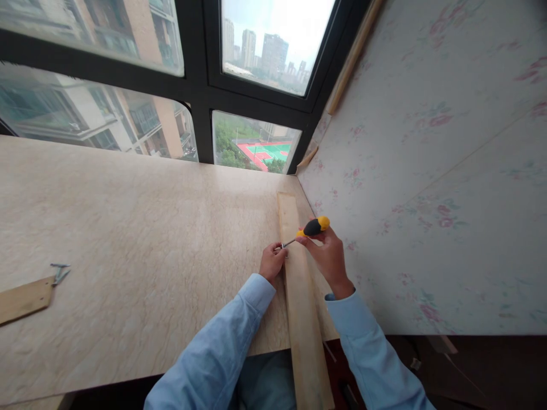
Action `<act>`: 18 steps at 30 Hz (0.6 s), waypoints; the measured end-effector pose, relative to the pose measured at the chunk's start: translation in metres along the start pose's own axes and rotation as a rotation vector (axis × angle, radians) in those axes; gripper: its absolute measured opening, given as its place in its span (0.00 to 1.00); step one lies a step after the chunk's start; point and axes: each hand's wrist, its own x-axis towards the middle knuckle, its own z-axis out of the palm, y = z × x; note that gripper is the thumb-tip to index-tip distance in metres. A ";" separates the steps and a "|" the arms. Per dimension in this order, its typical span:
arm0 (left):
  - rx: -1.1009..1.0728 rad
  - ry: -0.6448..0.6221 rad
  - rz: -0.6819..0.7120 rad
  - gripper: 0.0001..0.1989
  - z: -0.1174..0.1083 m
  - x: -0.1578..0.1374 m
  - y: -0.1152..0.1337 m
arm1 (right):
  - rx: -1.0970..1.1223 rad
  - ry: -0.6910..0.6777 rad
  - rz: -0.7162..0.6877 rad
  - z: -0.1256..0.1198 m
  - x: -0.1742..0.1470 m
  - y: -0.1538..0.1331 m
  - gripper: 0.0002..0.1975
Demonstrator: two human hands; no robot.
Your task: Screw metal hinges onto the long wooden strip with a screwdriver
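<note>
A long pale wooden strip [301,296] lies on the marble-look sill [141,256], running from near the window toward me and past the sill's front edge. My right hand [328,253] grips a screwdriver with a yellow and black handle [314,226], its metal tip angled down to the left onto the strip's left edge. My left hand [272,262] pinches something small at that tip; it looks like a screw, but it is too small to be sure.
Several loose screws [60,272] lie at the far left of the sill beside another wooden piece [24,299]. A floral-papered wall [427,188] rises close on the right. Dark-framed windows [200,85] stand behind the sill.
</note>
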 end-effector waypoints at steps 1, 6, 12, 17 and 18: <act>-0.001 0.009 -0.001 0.10 0.000 0.000 0.001 | -0.086 0.075 -0.007 0.000 0.001 -0.002 0.27; -0.012 0.003 0.001 0.09 0.001 -0.002 0.003 | -0.044 0.226 -0.045 0.000 0.003 -0.003 0.26; -0.012 -0.001 -0.022 0.10 0.001 -0.002 0.003 | 0.094 0.299 -0.055 -0.023 0.011 0.009 0.28; -0.012 0.014 -0.040 0.11 0.001 -0.002 0.003 | -0.367 0.054 0.035 -0.047 0.026 0.039 0.21; -0.010 0.014 -0.040 0.11 0.001 -0.002 0.003 | -0.440 -0.021 0.070 -0.048 0.027 0.047 0.20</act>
